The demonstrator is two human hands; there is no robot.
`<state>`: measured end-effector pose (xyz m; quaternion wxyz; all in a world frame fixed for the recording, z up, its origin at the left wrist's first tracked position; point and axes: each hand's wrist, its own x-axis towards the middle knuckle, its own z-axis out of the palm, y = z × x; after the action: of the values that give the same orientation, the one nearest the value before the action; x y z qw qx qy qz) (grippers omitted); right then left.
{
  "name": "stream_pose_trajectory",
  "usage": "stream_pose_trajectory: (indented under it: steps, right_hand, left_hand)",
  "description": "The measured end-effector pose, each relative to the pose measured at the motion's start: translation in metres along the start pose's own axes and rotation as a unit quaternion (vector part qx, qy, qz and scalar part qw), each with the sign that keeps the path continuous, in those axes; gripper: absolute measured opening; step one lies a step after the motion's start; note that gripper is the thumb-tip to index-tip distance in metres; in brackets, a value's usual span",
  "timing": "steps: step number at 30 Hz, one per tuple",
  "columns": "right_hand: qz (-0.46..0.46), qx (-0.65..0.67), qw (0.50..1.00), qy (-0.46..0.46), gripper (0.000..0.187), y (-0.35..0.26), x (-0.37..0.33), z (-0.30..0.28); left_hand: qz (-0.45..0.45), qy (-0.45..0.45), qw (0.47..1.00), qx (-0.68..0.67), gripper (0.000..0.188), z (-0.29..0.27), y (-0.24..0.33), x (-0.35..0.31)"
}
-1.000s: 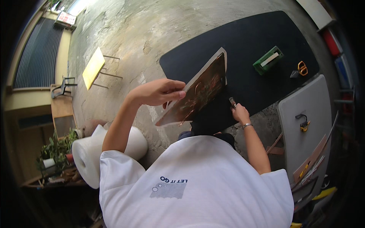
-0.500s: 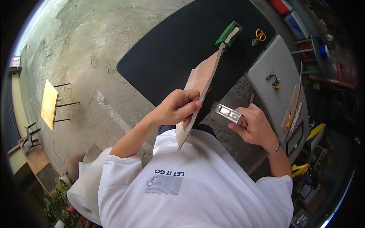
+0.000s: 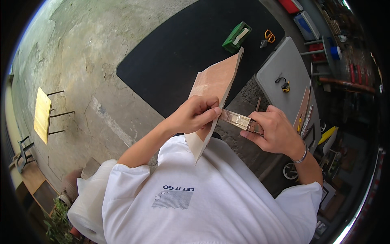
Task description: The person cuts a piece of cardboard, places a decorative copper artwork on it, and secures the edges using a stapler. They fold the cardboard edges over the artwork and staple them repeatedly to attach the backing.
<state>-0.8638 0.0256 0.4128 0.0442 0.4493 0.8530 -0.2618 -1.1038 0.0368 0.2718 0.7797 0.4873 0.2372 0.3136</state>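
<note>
My left hand (image 3: 195, 114) is closed on a flat, tan cardboard piece (image 3: 217, 79) with pale edges, holding it tilted in front of my shirt. The thumb presses near its right edge, and the other fingers curl over its face. In my closed right hand (image 3: 278, 130) is a silver metal stapler (image 3: 237, 120). Its narrow nose reaches the cardboard's right edge, right beside my left thumb. Whether its jaws straddle that edge cannot be made out, since the thumb covers part of the spot.
On the black table (image 3: 162, 69) beyond stand a green tape dispenser (image 3: 235, 38) and orange-handled scissors (image 3: 268, 37). A grey table (image 3: 271, 69) at the right bears a yellow-black tape measure (image 3: 286, 87) and long strips. A bubble-wrap roll (image 3: 91, 207) lies at lower left; a yellow-topped stool (image 3: 42, 116) is farther left.
The stapler in my right hand has moved left, from apart from the cardboard to its edge by my left thumb. My left hand keeps its hold.
</note>
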Motion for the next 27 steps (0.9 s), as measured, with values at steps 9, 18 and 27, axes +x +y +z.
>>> stream_pose_trajectory:
  steps: [9,18,27]
  right_hand:
    - [0.019,0.109,0.983,0.147,0.031,0.014,0.011,0.023]
    - [0.257,0.190,0.942,0.104,0.034,0.148,0.051,0.225]
    - [0.299,0.001,0.954,-0.009,0.031,0.188,0.083,0.283]
  left_hand:
    - [-0.012,0.013,1.000,0.000,0.033,-0.012,0.003,-0.007]
    - [-0.093,0.101,0.961,0.241,0.040,-0.006,0.048,-0.043]
    - [-0.099,0.101,0.974,0.176,0.034,0.008,0.050,-0.041]
